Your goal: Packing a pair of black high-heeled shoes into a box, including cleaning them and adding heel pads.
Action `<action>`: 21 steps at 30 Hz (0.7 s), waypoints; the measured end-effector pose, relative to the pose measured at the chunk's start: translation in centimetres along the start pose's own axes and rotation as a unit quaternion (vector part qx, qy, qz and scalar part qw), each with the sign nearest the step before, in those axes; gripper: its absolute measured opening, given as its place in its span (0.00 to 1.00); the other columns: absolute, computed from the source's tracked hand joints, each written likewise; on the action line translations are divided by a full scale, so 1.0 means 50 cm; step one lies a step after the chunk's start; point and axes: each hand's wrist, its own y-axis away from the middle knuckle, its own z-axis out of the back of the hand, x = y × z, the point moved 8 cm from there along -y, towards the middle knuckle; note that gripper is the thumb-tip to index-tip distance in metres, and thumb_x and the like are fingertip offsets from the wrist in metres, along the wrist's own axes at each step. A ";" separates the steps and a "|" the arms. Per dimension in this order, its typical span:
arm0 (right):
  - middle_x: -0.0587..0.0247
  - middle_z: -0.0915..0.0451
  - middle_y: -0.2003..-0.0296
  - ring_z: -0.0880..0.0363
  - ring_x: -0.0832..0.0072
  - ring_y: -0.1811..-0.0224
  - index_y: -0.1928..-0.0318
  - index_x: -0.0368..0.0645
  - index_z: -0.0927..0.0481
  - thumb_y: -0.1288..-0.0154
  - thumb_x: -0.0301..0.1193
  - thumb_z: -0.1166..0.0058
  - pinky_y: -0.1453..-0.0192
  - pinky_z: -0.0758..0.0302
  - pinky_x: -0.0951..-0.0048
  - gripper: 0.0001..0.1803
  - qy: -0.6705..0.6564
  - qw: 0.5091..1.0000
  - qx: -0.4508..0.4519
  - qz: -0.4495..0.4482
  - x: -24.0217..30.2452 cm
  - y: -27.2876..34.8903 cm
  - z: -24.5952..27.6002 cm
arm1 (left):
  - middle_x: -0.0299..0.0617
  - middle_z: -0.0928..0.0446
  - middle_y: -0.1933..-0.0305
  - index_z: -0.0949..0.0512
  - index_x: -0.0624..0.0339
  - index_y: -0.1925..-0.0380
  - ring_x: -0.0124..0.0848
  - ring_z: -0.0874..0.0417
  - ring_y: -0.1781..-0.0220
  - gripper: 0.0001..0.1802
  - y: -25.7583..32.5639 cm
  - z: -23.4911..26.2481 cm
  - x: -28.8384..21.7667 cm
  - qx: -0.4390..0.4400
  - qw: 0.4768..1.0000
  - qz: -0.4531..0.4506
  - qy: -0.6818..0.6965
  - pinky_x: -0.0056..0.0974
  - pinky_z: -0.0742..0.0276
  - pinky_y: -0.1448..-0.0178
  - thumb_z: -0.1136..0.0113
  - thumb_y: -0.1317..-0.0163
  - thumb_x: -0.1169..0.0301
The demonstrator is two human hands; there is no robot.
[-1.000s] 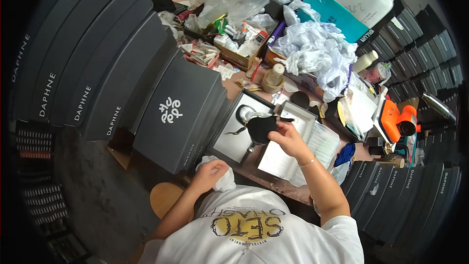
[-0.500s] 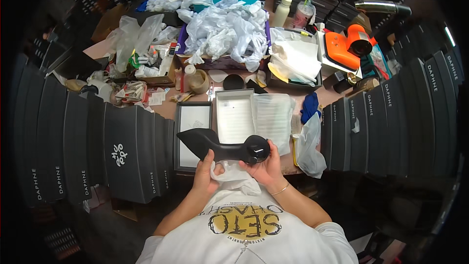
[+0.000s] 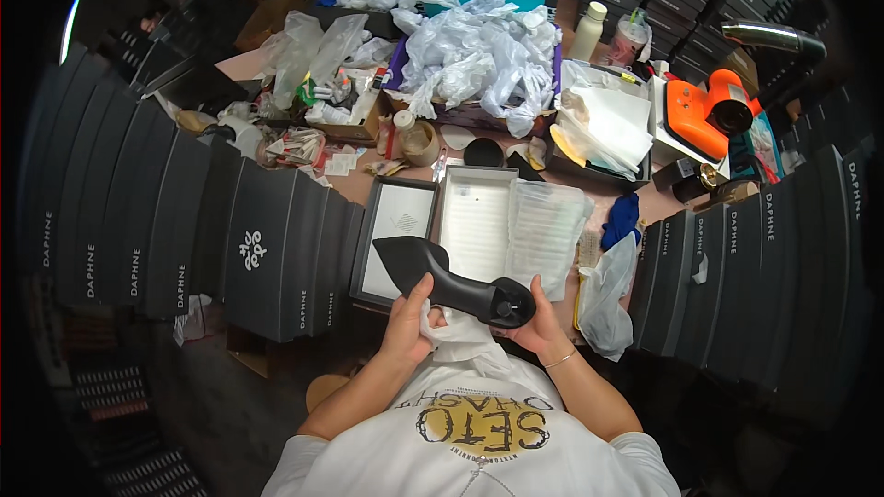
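A black pointed-toe shoe [image 3: 447, 283] is held up in front of my chest, its toe to the left and its heel end to the right. Around its toe half, from below, closes my left hand [image 3: 406, 327], thumb on the near edge. That hand also pinches a white cloth or thin bag [image 3: 468, 333], which hangs beneath the shoe; its material is hard to tell. My right hand [image 3: 546, 324] grips the heel end, fingers partly hidden behind it. Just beyond lie an open white-lined shoebox [image 3: 479, 212], its dark-rimmed lid [image 3: 398, 212] and a translucent wrapping sheet [image 3: 545, 235].
Stacks of dark shoeboxes [image 3: 267, 248] [image 3: 737, 258] wall both sides. At the back stand a bin of crumpled plastic bags [image 3: 396, 72], a cream bottle [image 3: 589, 32] and an orange device [image 3: 691, 109]. A plastic bag [image 3: 608, 299] and blue cloth [image 3: 622, 221] lie at right.
The shoe has turned in my hands, its heel end dipping toward me and showing differently. My right hand has shifted along the heel end. The whole view has swung left.
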 end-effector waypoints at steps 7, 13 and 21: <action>0.61 0.22 0.60 0.27 0.79 0.58 0.48 0.32 0.25 0.28 0.48 0.57 0.53 0.27 0.75 0.28 0.465 0.872 0.106 -0.107 -0.073 0.044 -0.059 | 0.34 0.22 0.65 0.24 0.62 0.58 0.19 0.26 0.71 0.16 0.081 0.025 0.054 0.066 0.971 -0.081 -0.215 0.25 0.30 0.73 0.35 0.40 0.63; 0.64 0.22 0.62 0.28 0.80 0.61 0.53 0.35 0.21 0.35 0.43 0.44 0.55 0.28 0.78 0.22 0.640 0.728 0.145 -0.199 -0.216 0.125 -0.069 | 0.35 0.23 0.61 0.26 0.63 0.51 0.20 0.25 0.62 0.21 0.182 0.171 0.099 0.092 0.940 -0.062 -0.322 0.27 0.27 0.60 0.33 0.43 0.68; 0.49 0.21 0.56 0.20 0.57 0.52 0.37 0.39 0.37 0.35 0.33 0.53 0.42 0.26 0.49 0.27 0.132 0.990 0.031 -0.031 -0.363 0.242 0.144 | 0.32 0.27 0.60 0.27 0.60 0.46 0.21 0.26 0.57 0.24 0.396 0.491 0.240 0.123 0.962 0.051 -0.240 0.26 0.30 0.51 0.35 0.45 0.75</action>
